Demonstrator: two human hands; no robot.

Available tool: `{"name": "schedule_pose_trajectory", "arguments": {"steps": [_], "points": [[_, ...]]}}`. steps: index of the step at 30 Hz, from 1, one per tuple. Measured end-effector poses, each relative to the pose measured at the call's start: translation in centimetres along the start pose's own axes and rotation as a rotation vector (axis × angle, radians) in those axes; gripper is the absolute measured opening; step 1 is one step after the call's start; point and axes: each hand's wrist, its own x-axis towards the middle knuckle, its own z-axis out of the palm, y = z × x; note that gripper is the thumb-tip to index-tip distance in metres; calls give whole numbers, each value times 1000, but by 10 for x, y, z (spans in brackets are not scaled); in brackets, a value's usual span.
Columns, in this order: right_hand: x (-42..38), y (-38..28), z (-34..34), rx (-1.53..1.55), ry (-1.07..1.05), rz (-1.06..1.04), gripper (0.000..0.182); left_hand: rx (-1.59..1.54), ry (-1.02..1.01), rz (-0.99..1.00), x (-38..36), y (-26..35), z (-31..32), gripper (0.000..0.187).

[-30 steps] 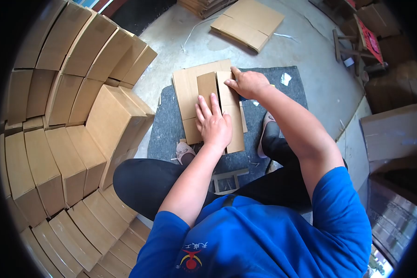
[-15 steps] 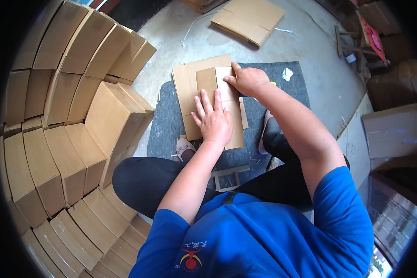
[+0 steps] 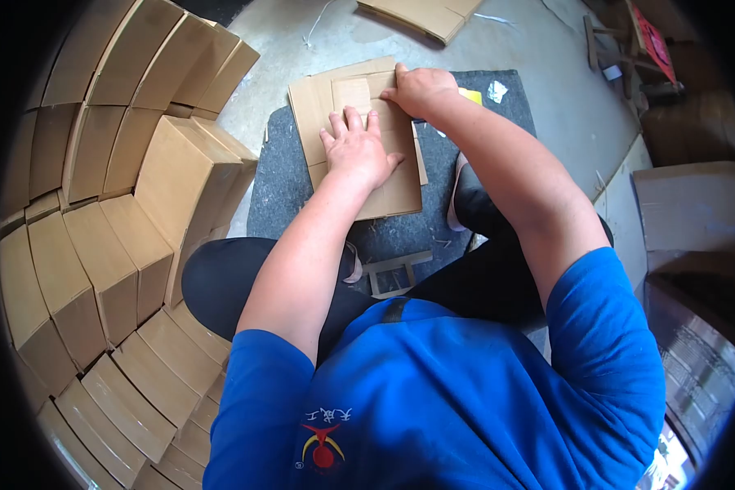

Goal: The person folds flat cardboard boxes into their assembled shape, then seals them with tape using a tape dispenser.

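Note:
A flat, folded piece of cardboard [image 3: 392, 175] lies over another cardboard sheet [image 3: 305, 106] on the dark grey mat [image 3: 282, 192]. My left hand [image 3: 358, 153] rests palm down on the folded piece with its fingers spread. At the upper right corner of that piece, my right hand [image 3: 420, 90] has its thumb on top and its fingers curled over the edge. The underside of the right fingers is hidden.
Stacked cardboard boxes [image 3: 110, 245] rise on the left. More flat cardboard [image 3: 425, 18] lies on the floor at the top. A small frame [image 3: 396, 273] sits between my feet, and a wooden stand [image 3: 616, 53] is at the upper right.
The flap under my hands now lies flatter across the folded piece. My right thumb and fingers remain at its upper corner. The whole view has shifted, with the mat appearing higher.

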Motion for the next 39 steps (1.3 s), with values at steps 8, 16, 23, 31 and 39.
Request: {"name": "schedule_pose_trajectory", "arguments": {"steps": [8,16,23,31,39], "points": [[-60,24,-89,-153,103,25,43,43,-16,-10,2,3,-10,94],[-135,30,-131,-145,316,111,60,97,-374,-82,58,1,-7,77],[-110,63,-84,353,375,94,47,324,-693,144,32,3,-79,60],[-92,118,-32,1313,369,57,22,137,-376,129,41,-18,-64,38],[-86,110,-37,1319,381,-82,20,-1929,-418,163,63,-25,-54,73]]}}
